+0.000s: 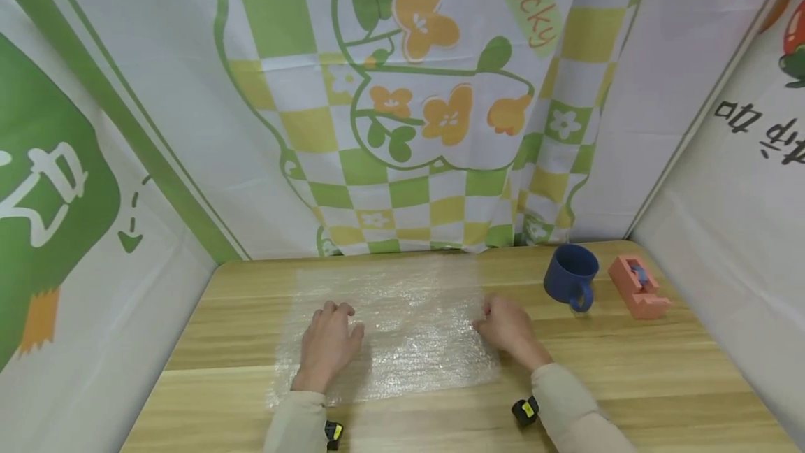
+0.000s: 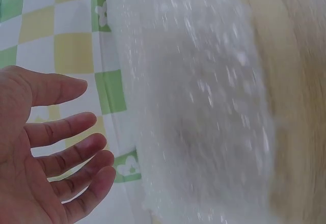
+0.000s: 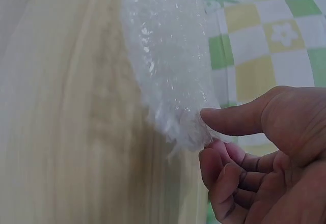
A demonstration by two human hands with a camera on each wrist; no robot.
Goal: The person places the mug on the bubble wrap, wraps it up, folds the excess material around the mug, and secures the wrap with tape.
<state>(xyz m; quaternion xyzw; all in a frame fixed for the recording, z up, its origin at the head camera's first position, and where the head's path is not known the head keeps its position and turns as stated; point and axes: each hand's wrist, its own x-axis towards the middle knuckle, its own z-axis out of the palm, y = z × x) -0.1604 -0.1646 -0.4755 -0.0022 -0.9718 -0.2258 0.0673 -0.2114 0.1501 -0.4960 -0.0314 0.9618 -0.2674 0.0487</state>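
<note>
A clear sheet of bubble wrap (image 1: 415, 341) lies spread over the wooden table. At its right edge my right hand (image 1: 508, 327) pinches the wrap; in the right wrist view the thumb and curled fingers (image 3: 216, 160) grip the corner of the bubble wrap (image 3: 168, 61). My left hand (image 1: 330, 344) hovers over the left part of the sheet. In the left wrist view that hand (image 2: 61, 147) has its fingers spread and loosely bent, with nothing held, and the bubble wrap (image 2: 204, 102) is beside it.
A blue mug (image 1: 569, 275) stands at the back right, its handle toward the front. Right of it sits a pink tape dispenser (image 1: 638, 286) with a blue roll. The wooden table (image 1: 629, 383) meets a patterned curtain (image 1: 415, 208) at the back and white cloth walls at both sides.
</note>
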